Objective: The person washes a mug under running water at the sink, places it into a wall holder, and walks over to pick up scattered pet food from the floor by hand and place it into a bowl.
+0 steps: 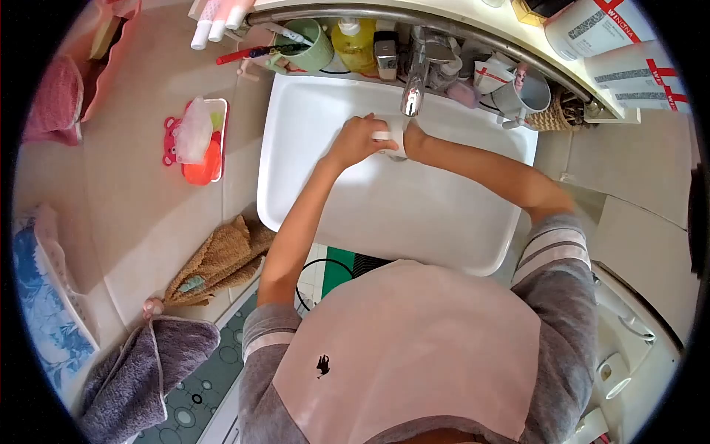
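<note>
My left hand (pixel 359 142) is closed round the handle of a white cup (pixel 395 135) over the white sink (pixel 355 211). On the cup's other side, my right hand (pixel 416 140) is at its rim, with its fingers hidden, seemingly inside the cup. The cup is just below the chrome faucet (pixel 414 92), above the drain area. Whether water is running cannot be made out.
Behind the sink stand a green cup (pixel 309 52) with brushes, a yellow bottle (pixel 355 46) and a grey cup (pixel 523 96). A soap holder (pixel 214 140) is on the left wall. Brown (pixel 218 259) and grey (pixel 151 370) towels hang at left.
</note>
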A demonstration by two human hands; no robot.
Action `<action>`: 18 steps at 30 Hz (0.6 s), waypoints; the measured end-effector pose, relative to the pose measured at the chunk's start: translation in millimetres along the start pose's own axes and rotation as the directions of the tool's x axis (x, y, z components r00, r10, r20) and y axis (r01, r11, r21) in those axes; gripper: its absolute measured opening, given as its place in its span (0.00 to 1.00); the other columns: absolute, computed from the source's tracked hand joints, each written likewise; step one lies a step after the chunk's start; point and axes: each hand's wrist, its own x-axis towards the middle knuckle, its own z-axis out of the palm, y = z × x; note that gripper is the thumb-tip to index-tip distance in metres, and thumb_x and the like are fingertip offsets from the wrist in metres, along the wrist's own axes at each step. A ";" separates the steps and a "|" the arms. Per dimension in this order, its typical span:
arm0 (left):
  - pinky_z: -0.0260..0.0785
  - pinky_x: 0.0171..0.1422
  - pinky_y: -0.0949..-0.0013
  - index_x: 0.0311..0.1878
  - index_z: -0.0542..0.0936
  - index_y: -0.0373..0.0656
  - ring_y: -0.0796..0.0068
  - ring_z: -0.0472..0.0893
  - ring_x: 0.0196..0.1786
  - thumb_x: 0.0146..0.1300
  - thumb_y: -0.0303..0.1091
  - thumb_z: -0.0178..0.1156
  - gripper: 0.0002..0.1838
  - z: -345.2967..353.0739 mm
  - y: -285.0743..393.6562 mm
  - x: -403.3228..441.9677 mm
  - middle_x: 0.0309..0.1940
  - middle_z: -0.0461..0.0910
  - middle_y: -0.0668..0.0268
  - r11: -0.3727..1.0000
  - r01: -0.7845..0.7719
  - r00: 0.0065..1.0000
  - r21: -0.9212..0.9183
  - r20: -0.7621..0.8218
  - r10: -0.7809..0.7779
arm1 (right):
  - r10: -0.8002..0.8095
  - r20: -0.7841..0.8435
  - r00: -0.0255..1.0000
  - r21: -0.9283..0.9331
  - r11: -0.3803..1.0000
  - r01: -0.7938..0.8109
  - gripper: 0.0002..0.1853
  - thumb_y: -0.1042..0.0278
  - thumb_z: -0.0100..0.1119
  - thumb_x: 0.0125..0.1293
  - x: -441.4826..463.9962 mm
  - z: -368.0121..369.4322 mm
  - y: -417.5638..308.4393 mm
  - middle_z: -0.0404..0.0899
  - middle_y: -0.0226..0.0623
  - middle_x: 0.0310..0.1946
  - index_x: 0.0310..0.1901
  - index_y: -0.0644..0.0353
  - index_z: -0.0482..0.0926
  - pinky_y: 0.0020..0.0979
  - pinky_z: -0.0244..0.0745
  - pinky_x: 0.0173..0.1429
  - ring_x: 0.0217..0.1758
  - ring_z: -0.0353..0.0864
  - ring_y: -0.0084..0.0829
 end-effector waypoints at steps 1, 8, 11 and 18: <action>0.66 0.29 0.68 0.29 0.77 0.37 0.64 0.73 0.22 0.45 0.41 0.67 0.17 -0.3 0.9 0.4 0.23 0.75 0.60 0.993 0.075 0.997 -0.092 0.019 -0.074 | 0.001 0.000 1.000 0.001 1.000 -0.001 0.15 0.57 0.41 0.65 -15.8 6.4 -4.5 0.73 0.26 0.43 0.46 0.54 0.72 0.34 0.69 0.49 0.44 0.74 0.30; 0.66 0.29 0.67 0.27 0.76 0.39 0.59 0.74 0.23 0.46 0.43 0.66 0.16 12.9 7.1 7.3 0.24 0.75 0.59 0.983 -0.125 0.990 0.133 -0.049 0.132 | 0.096 0.446 0.890 -0.532 0.828 0.178 0.13 0.56 0.52 0.60 -73.4 6.2 -17.0 0.75 0.28 0.39 0.43 0.53 0.73 0.21 0.73 0.42 0.42 0.76 0.21; 0.66 0.29 0.67 0.26 0.76 0.39 0.57 0.74 0.23 0.46 0.43 0.65 0.16 12.3 4.2 11.6 0.22 0.75 0.58 0.990 -0.094 0.995 0.103 -0.016 0.096 | -0.066 0.513 0.856 -0.470 0.813 0.344 0.13 0.56 0.51 0.61 -88.4 8.5 -10.3 0.76 0.28 0.37 0.43 0.54 0.73 0.22 0.75 0.39 0.41 0.76 0.21; 0.66 0.29 0.68 0.25 0.76 0.35 0.67 0.73 0.22 0.52 0.47 0.61 0.20 30.1 -36.4 8.1 0.19 0.74 0.58 0.971 0.209 0.974 -0.116 -0.069 -0.218 | -0.042 0.318 0.947 -0.929 0.185 0.320 0.18 0.66 0.46 0.61 -82.7 2.9 -39.2 0.73 0.31 0.41 0.52 0.61 0.68 0.23 0.68 0.37 0.39 0.72 0.22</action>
